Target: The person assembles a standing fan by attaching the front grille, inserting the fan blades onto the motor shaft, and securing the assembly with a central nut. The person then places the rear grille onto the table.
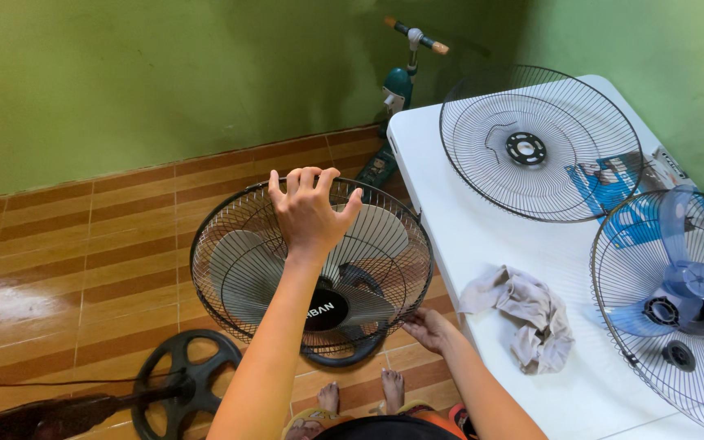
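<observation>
A black electric fan head (311, 273) is held over the tiled floor (83, 244), beside a white table (482, 236). The left hand (310, 213) is spread across the top rim of the front grille, fingers curled over the wire. The right hand (432, 329) grips the lower right rim, fingers closed on it. The grille is best steadied evenly on both sides. A round black label sits at the grille's centre. On the table, a blue and white printed package (613, 183) lies under a loose wire grille (541, 143).
</observation>
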